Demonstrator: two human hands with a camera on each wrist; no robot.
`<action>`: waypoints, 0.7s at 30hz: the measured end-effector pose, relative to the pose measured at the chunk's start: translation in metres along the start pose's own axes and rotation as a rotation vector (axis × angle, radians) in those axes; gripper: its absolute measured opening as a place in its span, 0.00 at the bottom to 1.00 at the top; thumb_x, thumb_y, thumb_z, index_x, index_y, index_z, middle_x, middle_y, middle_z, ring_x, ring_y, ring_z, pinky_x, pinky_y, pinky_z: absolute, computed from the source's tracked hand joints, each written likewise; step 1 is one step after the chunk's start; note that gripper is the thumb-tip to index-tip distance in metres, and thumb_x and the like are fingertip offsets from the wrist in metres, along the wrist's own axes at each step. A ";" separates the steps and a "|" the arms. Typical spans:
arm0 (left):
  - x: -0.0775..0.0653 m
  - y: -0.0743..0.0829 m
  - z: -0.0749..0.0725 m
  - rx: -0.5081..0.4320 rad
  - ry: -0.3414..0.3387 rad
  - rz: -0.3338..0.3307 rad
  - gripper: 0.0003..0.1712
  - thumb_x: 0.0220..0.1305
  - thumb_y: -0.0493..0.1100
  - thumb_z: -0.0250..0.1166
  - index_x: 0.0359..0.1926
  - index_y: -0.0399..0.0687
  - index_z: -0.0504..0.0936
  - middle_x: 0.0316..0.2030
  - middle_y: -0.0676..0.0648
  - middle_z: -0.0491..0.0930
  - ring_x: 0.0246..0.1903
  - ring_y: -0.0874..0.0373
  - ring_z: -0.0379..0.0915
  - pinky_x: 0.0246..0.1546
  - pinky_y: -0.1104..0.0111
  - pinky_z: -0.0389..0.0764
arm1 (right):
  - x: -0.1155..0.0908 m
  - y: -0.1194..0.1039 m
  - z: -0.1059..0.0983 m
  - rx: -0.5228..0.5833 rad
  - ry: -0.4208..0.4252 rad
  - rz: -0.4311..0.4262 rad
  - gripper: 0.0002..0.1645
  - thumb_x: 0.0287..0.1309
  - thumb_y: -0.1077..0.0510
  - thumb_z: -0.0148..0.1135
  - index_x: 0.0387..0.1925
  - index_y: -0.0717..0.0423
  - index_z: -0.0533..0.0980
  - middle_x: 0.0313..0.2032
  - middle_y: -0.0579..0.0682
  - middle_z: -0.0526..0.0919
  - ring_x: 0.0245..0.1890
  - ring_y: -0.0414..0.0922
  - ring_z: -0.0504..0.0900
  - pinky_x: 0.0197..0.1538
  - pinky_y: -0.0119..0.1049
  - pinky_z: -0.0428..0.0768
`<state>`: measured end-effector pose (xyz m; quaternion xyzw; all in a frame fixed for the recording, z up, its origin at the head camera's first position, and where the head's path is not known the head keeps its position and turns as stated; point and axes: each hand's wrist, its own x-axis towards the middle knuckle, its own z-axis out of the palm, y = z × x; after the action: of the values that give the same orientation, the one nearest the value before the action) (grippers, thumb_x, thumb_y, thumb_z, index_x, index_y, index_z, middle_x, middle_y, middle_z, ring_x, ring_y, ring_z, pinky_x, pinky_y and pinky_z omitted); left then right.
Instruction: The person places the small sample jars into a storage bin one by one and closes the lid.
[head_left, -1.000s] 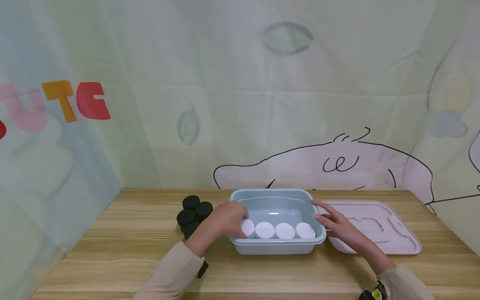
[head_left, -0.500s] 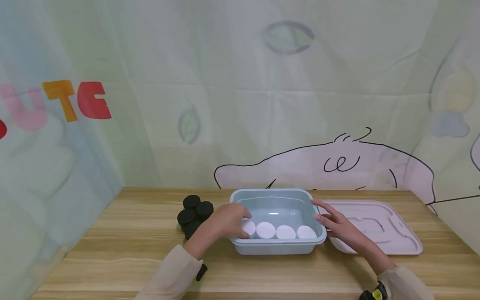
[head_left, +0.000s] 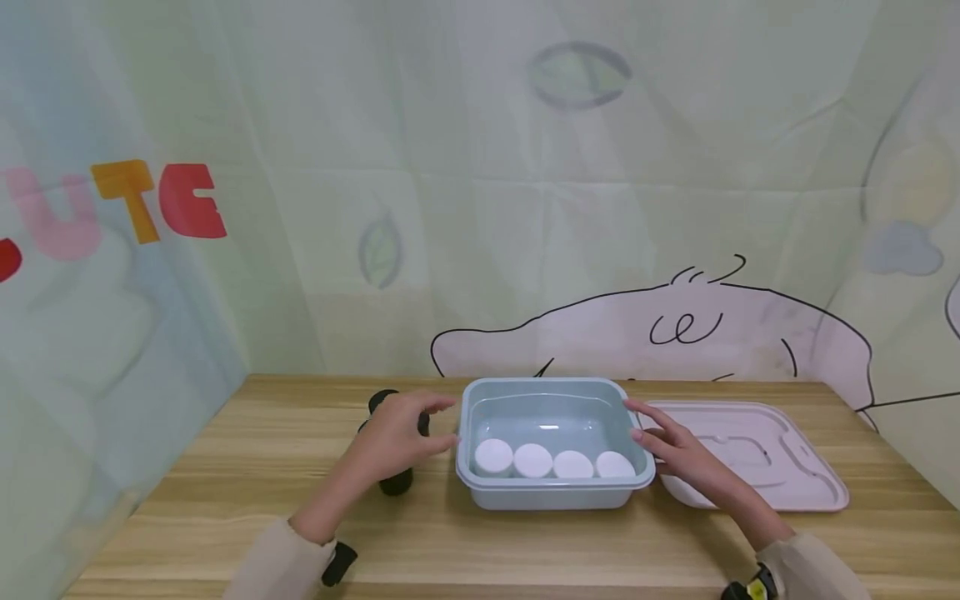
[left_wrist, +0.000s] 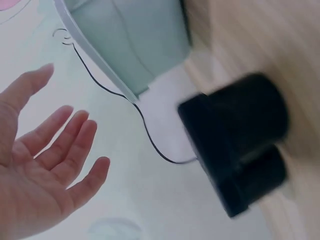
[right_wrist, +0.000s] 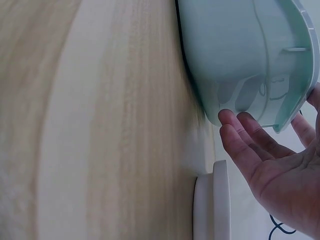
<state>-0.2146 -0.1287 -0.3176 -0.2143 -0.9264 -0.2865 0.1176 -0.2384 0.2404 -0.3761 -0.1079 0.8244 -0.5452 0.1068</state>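
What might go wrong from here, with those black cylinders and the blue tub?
Two things, perhaps. The left hand is close to the black cylinders, which stand bunched together, so a careless brush might topple one. The right hand touches the side of the blue tub; a hard push could slide it and jostle the white round pieces inside.

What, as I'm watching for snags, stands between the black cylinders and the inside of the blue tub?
The left wall of the blue tub stands between its inside and the black cylinders. In the head view, the left hand, holding nothing, also hangs across the gap. The pink lid lies to the right, out of the way.
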 end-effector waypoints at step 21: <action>-0.033 -0.049 -0.013 -0.104 0.019 -0.245 0.25 0.46 0.42 0.71 0.45 0.33 0.78 0.41 0.39 0.79 0.40 0.49 0.75 0.43 0.57 0.75 | 0.001 0.002 0.000 0.000 -0.001 0.004 0.34 0.64 0.47 0.49 0.68 0.48 0.52 0.64 0.69 0.54 0.59 0.63 0.64 0.49 0.50 0.74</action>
<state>-0.2074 -0.1833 -0.3417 -0.1026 -0.9284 -0.3484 0.0790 -0.2395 0.2413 -0.3780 -0.1064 0.8245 -0.5450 0.1085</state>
